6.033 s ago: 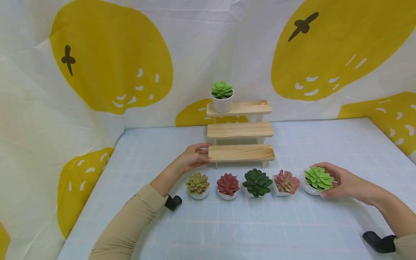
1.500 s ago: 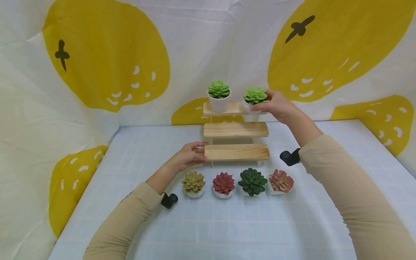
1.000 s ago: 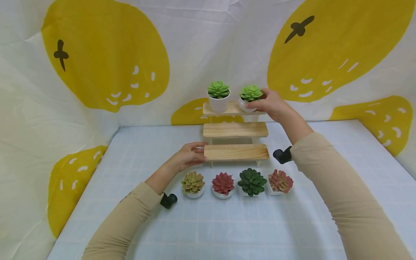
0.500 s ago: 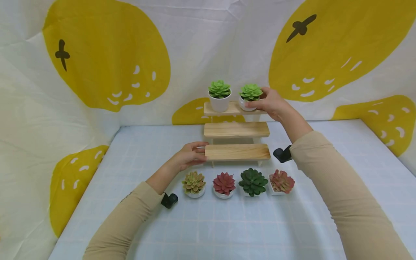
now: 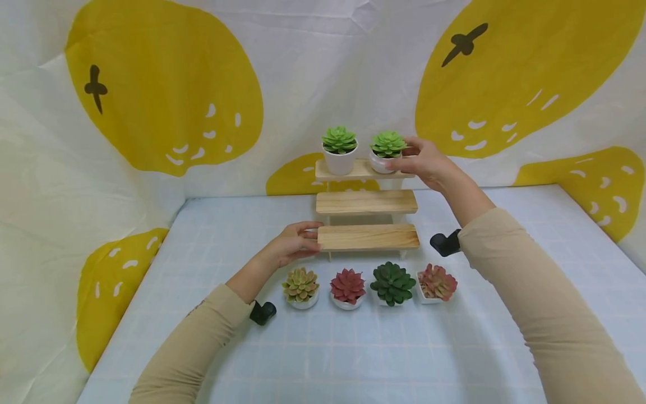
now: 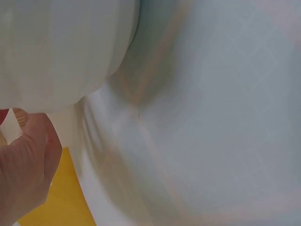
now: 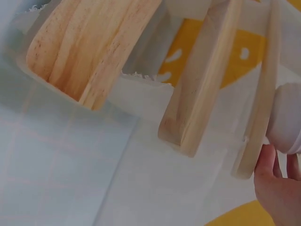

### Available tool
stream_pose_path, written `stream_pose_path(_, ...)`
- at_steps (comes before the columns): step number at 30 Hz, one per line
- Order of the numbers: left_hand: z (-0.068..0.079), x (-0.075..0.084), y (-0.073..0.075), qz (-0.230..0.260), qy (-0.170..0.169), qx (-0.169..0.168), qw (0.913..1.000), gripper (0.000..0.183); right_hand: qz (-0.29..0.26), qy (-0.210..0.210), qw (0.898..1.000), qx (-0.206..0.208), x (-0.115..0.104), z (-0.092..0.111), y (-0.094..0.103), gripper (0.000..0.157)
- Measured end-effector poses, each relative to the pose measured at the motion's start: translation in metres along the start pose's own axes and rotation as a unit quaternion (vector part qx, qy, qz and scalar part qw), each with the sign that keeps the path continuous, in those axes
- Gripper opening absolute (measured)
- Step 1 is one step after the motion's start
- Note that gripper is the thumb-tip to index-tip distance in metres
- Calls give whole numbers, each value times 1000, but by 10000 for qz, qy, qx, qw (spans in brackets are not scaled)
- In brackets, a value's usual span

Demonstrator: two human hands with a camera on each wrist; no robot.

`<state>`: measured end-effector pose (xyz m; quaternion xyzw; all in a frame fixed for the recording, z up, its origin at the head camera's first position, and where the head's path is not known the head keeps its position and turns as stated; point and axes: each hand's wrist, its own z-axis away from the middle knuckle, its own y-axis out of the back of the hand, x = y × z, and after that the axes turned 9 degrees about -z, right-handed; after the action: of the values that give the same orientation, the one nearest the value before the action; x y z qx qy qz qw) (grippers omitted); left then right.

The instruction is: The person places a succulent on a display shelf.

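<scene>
A three-tier wooden display stand (image 5: 367, 238) stands at the back of the table. My left hand (image 5: 292, 244) grips the left end of its lowest tier, thumb in front and fingers behind. On the top tier, a bright green succulent in a white pot (image 5: 339, 150) sits at the left. Beside it stands a second green succulent in a rounded white pot (image 5: 387, 151). My right hand (image 5: 426, 163) is at this pot's right side, thumb near its front, fingers loosened around it. In the right wrist view, the fingertips (image 7: 267, 153) are close by the pot (image 7: 286, 117).
In front of the stand are a yellowish succulent (image 5: 300, 286), a red one (image 5: 347, 287), a dark green one (image 5: 392, 284) and a pink one (image 5: 437, 283), all in white pots. A white fabric backdrop with yellow fruit shapes (image 5: 171, 84) hangs behind the table.
The rounded pot went from the table's right side up to the top tier and shifted left there. In the last half second my right hand has eased rightward off it. My left hand stayed put.
</scene>
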<state>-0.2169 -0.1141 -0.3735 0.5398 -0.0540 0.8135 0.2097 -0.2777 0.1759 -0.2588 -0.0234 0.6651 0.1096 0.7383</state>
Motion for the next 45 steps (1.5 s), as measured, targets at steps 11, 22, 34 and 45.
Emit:
stream_pose_path(11, 0, 0, -1, 8, 4, 42, 10000, 60, 108, 1, 9997, -239, 3, 19, 19, 72)
stream_pose_path(22, 1, -2, -2, 14, 24, 81, 10000, 60, 284, 32, 9984, -480, 15, 44, 37, 69)
stream_pose_path(34, 3, 0, -4, 24, -42, 58, 10000, 60, 619, 167, 9958, -656, 36, 73, 58, 61)
stream_pose_path(45, 2, 0, -3, 37, -19, 37, 10000, 60, 638, 528, 9893, -1200, 60, 100, 72, 53)
